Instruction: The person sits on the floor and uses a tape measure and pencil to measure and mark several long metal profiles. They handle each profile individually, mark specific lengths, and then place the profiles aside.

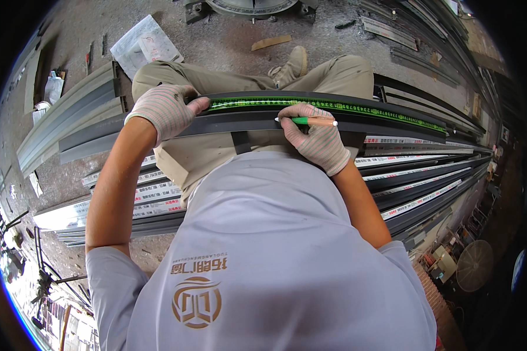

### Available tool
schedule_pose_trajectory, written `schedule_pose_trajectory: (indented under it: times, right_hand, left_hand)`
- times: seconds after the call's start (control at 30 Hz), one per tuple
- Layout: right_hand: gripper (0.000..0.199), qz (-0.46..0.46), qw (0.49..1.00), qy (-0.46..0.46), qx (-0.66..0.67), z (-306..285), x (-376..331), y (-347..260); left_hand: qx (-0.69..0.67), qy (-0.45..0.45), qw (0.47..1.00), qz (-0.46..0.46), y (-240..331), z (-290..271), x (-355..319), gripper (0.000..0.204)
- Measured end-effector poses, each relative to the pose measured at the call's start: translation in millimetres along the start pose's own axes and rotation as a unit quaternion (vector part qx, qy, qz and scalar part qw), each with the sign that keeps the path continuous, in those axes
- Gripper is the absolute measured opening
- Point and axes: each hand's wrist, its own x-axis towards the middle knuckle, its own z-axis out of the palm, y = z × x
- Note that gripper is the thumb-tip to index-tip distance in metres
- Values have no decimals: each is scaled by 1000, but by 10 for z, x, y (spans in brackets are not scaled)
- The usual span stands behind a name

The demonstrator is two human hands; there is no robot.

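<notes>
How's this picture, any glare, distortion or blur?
Head view: fisheye distortion bows the long dark-grey metal profile; glare whitens the left end of the stacked, white-labelled grey profiles; the lower-left background is washed out, the far right dim; the bright-green numbered tape measure looks fairly sharp.

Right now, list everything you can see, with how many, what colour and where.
Tape measure: one, bright green, along the long profile
Long profile: one, dark grey, across the lap
Pen: one, green and brown, in the right hand
Stacked profiles: several, dark with white labels, right side
Sheet: one, whitish, floor, upper left
Flat strip: one, tan, floor ahead
Smaller clutter: uncounted, mixed, around the edges
Shoe: one, tan, top centre
Left hand, right hand: two, pale striped gloves, at the profile
</notes>
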Motion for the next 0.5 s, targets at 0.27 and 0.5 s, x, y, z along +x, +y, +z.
schedule_pose_trajectory:
  times: [0.27, 0.5]
  right_hand:
    - [9, 110, 988, -56, 96, -99, 2, 14]
    - [18, 249, 900, -48, 355, -300, -46, 58]
  left_hand:
    - [6, 7, 1000, 10, -31, 32, 30, 58]
    - [-90, -110, 989, 37, -239, -195, 207, 63]
